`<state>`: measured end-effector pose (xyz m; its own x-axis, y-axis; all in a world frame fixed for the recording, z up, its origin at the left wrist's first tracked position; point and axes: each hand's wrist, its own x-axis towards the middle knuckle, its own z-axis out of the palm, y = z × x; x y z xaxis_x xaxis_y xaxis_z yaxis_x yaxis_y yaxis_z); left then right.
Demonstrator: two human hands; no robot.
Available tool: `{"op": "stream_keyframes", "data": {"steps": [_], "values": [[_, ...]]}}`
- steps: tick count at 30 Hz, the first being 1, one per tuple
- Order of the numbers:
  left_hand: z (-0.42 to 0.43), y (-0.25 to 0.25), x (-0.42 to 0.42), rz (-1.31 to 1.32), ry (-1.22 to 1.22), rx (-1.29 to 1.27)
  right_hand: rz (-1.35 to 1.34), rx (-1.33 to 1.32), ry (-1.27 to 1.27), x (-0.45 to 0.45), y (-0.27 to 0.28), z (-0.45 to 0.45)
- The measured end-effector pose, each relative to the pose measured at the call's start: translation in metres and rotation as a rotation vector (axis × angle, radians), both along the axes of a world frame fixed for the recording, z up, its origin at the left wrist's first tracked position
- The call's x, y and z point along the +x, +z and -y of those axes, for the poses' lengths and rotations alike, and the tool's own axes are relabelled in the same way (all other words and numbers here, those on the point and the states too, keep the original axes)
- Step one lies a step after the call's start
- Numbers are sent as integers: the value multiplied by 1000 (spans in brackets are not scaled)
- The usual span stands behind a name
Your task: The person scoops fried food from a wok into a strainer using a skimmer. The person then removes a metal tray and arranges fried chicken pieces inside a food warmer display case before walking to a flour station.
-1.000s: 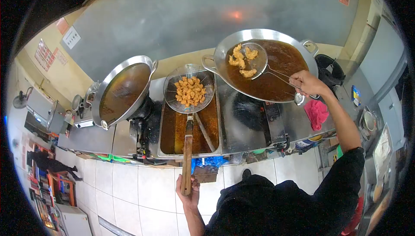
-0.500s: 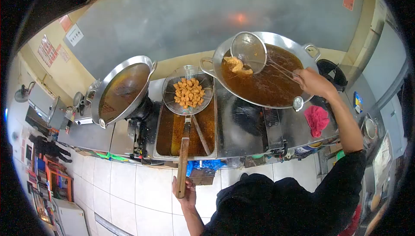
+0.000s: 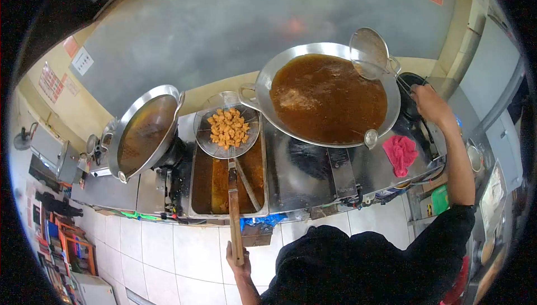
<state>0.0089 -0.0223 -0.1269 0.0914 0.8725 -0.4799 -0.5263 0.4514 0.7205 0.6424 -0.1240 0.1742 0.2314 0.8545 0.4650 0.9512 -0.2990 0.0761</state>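
My left hand [image 3: 241, 268] is closed on the wooden handle of a skimmer [image 3: 235, 224]. Its round wire basket carries browned fried pieces [image 3: 229, 128] above a rectangular metal tray [image 3: 265, 187] of oil. A metal rod [image 3: 248, 184] leans in that tray. My right hand [image 3: 430, 105] grips the thin handle of a fine-mesh strainer [image 3: 368, 54], tilted over the back right rim of a large wok [image 3: 392, 112]. No food shows in that mesh. Brown oil [image 3: 335, 117] fills the wok, with a pale foamy patch [image 3: 299, 98] at its left.
A second wok [image 3: 178, 119] of oil stands at the left. A pink cloth [image 3: 400, 154] lies on the metal counter [image 3: 369, 179] right of the big wok. Behind it sits a dark burner [image 3: 411, 90]. A grey panel [image 3: 268, 20] backs the counter.
The strainer in my right hand has moved right, from over the oil to the wok's rim. The golden food beside it is gone from sight, and foam shows there. My left hand still holds the skimmer.
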Motion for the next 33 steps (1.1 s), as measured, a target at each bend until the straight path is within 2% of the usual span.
{"op": "stream_keyframes", "data": {"steps": [1, 3, 4, 5, 7, 10, 16, 20, 23, 27, 30, 33], "values": [[0, 4, 6, -19, 16, -75, 278, 74, 109, 7, -7, 4], [3, 9, 21, -59, 51, -226, 104, -134, -54, 19, -16, 13], [4, -30, 3, -23, 22, -167, 14, -238, -133, 18, -17, 15], [3, -46, -3, 22, 59, -246, -175, -367, -177, 5, -8, 9], [8, -58, -4, 20, -16, -242, -555, -618, -258, -24, 23, -12], [10, -63, 3, 73, -24, -265, -866, -485, -205, -10, 3, -33], [9, -61, 13, 115, -51, -281, -1156, -172, -95, -6, -39, -79], [11, -63, 9, 74, -7, -249, -1358, -101, -23, 6, -51, -75], [18, -69, 4, 97, 31, -280, -1440, -42, -7, 8, -50, -63], [20, -57, 11, 38, -10, -266, -1357, -98, 36, 12, -53, -56], [16, -49, 21, 21, -46, -245, -1217, -141, 67, 10, -52, -56], [14, -32, 31, 61, -87, -230, -1061, -169, -28, -10, -39, -59]]}}
